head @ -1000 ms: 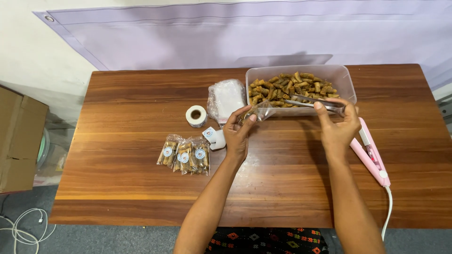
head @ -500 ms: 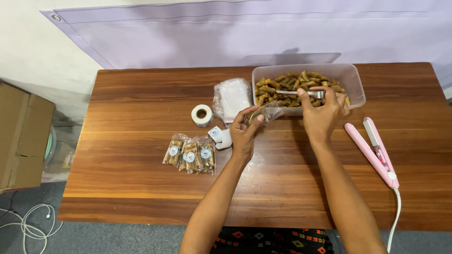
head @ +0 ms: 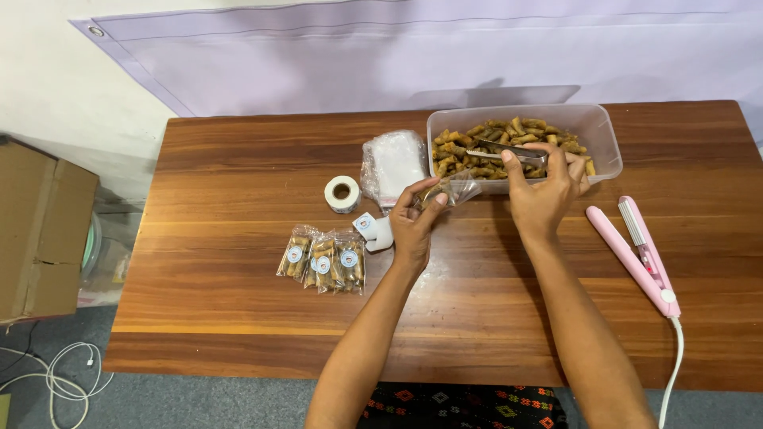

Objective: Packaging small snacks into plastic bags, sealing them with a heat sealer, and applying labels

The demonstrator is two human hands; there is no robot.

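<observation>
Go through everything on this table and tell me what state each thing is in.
Left hand: holding a small clear bag, partly filled.
Right hand: gripping metal tongs over the snacks.
Plastic container: lidless, holding fried snacks.
Three packed bags: stickered, lying flat.
Pink sealer: open, corded.
Sticker roll: lying flat.

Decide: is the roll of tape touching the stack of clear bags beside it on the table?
Apart. The head view shows a strip of bare wood between the roll of tape and the stack of clear bags.

Wooden table point(head: 238, 159), lilac wall sheet point(head: 397, 56), grey floor point(head: 199, 397).
</observation>
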